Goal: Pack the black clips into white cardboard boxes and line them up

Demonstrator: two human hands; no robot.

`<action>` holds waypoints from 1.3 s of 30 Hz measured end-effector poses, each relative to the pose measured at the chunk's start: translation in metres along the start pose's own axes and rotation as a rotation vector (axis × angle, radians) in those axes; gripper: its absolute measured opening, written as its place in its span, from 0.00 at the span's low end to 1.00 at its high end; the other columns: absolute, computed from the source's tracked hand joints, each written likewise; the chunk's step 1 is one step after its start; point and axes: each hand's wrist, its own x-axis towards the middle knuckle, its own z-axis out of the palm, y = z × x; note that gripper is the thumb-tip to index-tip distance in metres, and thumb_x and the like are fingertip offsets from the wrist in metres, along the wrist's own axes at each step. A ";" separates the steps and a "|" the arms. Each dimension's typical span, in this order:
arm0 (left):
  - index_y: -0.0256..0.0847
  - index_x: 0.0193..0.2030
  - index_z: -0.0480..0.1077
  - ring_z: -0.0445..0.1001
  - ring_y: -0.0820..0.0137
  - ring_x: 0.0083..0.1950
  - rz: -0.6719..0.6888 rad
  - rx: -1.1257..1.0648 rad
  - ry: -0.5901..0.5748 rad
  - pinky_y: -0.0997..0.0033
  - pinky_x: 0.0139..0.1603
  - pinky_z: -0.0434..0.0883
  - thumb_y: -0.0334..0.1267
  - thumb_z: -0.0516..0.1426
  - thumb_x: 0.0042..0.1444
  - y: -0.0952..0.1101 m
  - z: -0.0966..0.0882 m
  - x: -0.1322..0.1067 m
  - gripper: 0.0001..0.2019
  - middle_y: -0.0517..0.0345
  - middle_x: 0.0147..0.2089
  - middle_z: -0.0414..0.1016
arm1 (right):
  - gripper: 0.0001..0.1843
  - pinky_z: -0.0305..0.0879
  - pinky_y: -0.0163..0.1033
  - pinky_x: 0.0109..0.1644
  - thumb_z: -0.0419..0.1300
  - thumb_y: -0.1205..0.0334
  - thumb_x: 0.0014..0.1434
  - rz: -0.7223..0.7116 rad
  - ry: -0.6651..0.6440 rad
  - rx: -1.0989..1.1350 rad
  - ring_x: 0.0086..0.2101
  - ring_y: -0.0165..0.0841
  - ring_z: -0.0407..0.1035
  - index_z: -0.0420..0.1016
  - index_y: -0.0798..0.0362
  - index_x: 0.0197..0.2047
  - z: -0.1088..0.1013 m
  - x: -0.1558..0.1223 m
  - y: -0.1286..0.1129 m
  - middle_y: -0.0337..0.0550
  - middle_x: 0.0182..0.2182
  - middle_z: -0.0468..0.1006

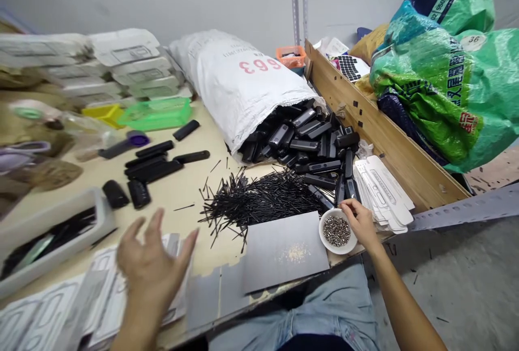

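My left hand (152, 264) is raised over the front left of the table, its fingers spread and nothing in them. Below it lie flat white printed cartons (107, 286). At the table's front right, my right hand (360, 225) pinches the rim of a small white bowl (352, 244). Small shiny metal pieces (336, 231) fill the bottom of that bowl. Beside the bowl is a grey board (263, 248) with a patch of pale crumbs. Behind the board spreads a heap of thin black sticks (263, 197).
An open white sack (239, 86) spills black plastic casings (304, 145) onto the table. Folded cartons (381, 189) lie by the wooden side board (381, 124). A grey-white bin (106, 216), loose black handles (154, 164) and a green tray (158, 113) occupy the left.
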 end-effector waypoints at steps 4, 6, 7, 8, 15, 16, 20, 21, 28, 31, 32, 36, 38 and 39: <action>0.43 0.63 0.54 0.55 0.50 0.63 0.137 -0.011 -0.039 0.45 0.60 0.57 0.55 0.51 0.55 0.043 0.024 0.002 0.32 0.45 0.62 0.54 | 0.12 0.63 0.35 0.40 0.51 0.57 0.61 -0.061 -0.036 0.025 0.35 0.32 0.70 0.72 0.53 0.37 0.001 -0.002 -0.004 0.41 0.33 0.76; 0.38 0.62 0.55 0.56 0.50 0.62 0.194 -0.059 -0.050 0.45 0.60 0.58 0.54 0.51 0.55 0.055 0.033 0.001 0.32 0.41 0.61 0.55 | 0.13 0.64 0.36 0.40 0.50 0.57 0.61 -0.072 -0.040 0.033 0.35 0.33 0.70 0.73 0.53 0.37 -0.004 -0.005 -0.006 0.42 0.33 0.76; 0.37 0.62 0.56 0.56 0.50 0.62 0.217 -0.075 -0.052 0.45 0.60 0.58 0.53 0.51 0.55 0.060 0.037 0.002 0.31 0.40 0.60 0.55 | 0.13 0.64 0.36 0.40 0.50 0.57 0.61 -0.074 -0.042 0.035 0.35 0.33 0.70 0.73 0.53 0.37 -0.008 -0.006 -0.007 0.42 0.33 0.76; 0.37 0.62 0.56 0.56 0.50 0.62 0.235 -0.086 -0.052 0.46 0.60 0.58 0.52 0.51 0.56 0.065 0.040 0.003 0.31 0.39 0.60 0.56 | 0.13 0.64 0.36 0.40 0.50 0.57 0.61 -0.075 -0.045 0.036 0.35 0.33 0.70 0.73 0.53 0.37 -0.012 -0.007 -0.007 0.42 0.33 0.76; 0.39 0.61 0.56 0.57 0.54 0.61 0.276 -0.138 -0.100 0.48 0.61 0.58 0.47 0.52 0.57 0.090 0.053 0.007 0.27 0.43 0.58 0.57 | 0.14 0.65 0.38 0.41 0.50 0.55 0.61 -0.073 0.026 0.017 0.36 0.34 0.70 0.73 0.53 0.38 -0.048 -0.002 -0.008 0.43 0.34 0.77; 0.40 0.61 0.55 0.57 0.54 0.61 0.278 -0.145 -0.108 0.48 0.61 0.57 0.47 0.52 0.57 0.091 0.055 0.004 0.27 0.43 0.58 0.57 | 0.14 0.65 0.38 0.41 0.51 0.54 0.61 -0.080 0.035 0.004 0.35 0.34 0.70 0.73 0.53 0.38 -0.051 0.000 -0.008 0.43 0.34 0.77; 0.41 0.60 0.56 0.59 0.55 0.60 0.312 -0.157 -0.166 0.48 0.61 0.58 0.44 0.52 0.57 0.084 0.061 -0.012 0.25 0.45 0.57 0.58 | 0.14 0.65 0.38 0.41 0.51 0.54 0.61 -0.092 0.011 -0.027 0.36 0.34 0.70 0.73 0.53 0.38 -0.049 0.001 -0.007 0.43 0.34 0.77; 0.42 0.60 0.57 0.59 0.56 0.60 0.322 -0.160 -0.180 0.49 0.60 0.58 0.43 0.52 0.57 0.081 0.062 -0.016 0.24 0.45 0.57 0.58 | 0.14 0.65 0.38 0.42 0.51 0.54 0.61 -0.089 0.001 -0.029 0.36 0.34 0.70 0.73 0.53 0.38 -0.046 0.000 -0.007 0.43 0.34 0.77; 0.43 0.60 0.58 0.57 0.56 0.62 0.294 -0.199 -0.292 0.47 0.60 0.59 0.43 0.51 0.58 0.053 0.066 -0.032 0.22 0.45 0.60 0.56 | 0.14 0.64 0.36 0.38 0.50 0.55 0.61 -0.043 -0.057 -0.059 0.34 0.33 0.70 0.72 0.53 0.36 -0.011 -0.006 -0.009 0.42 0.33 0.76; 0.44 0.60 0.57 0.57 0.55 0.62 0.285 -0.221 -0.291 0.45 0.60 0.58 0.43 0.51 0.58 0.041 0.066 -0.039 0.23 0.45 0.59 0.56 | 0.14 0.64 0.36 0.39 0.49 0.55 0.61 -0.058 -0.091 -0.081 0.34 0.33 0.69 0.72 0.53 0.36 0.000 -0.005 -0.012 0.42 0.32 0.76; 0.44 0.60 0.57 0.57 0.55 0.62 0.283 -0.229 -0.286 0.45 0.61 0.58 0.43 0.51 0.58 0.038 0.066 -0.041 0.23 0.45 0.59 0.56 | 0.14 0.64 0.36 0.39 0.49 0.55 0.61 -0.062 -0.103 -0.088 0.34 0.33 0.69 0.72 0.53 0.35 0.002 -0.004 -0.013 0.42 0.32 0.76; 0.44 0.60 0.57 0.57 0.55 0.62 0.267 -0.247 -0.285 0.47 0.60 0.59 0.41 0.51 0.58 0.026 0.063 -0.050 0.22 0.46 0.59 0.56 | 0.13 0.63 0.36 0.40 0.50 0.55 0.61 -0.061 -0.116 -0.101 0.35 0.33 0.69 0.72 0.53 0.35 0.009 0.002 -0.020 0.41 0.33 0.76; 0.44 0.60 0.57 0.57 0.56 0.62 0.256 -0.248 -0.286 0.47 0.60 0.59 0.41 0.52 0.58 0.022 0.063 -0.053 0.22 0.45 0.59 0.57 | 0.13 0.63 0.35 0.40 0.50 0.55 0.61 -0.066 -0.116 -0.106 0.35 0.33 0.70 0.72 0.52 0.35 0.011 0.005 -0.022 0.40 0.33 0.76; 0.44 0.60 0.58 0.57 0.56 0.62 0.248 -0.250 -0.285 0.47 0.60 0.59 0.40 0.52 0.58 0.021 0.064 -0.054 0.22 0.45 0.59 0.57 | 0.13 0.63 0.35 0.40 0.50 0.56 0.61 -0.072 -0.119 -0.113 0.35 0.33 0.70 0.72 0.52 0.35 0.013 0.007 -0.022 0.40 0.32 0.76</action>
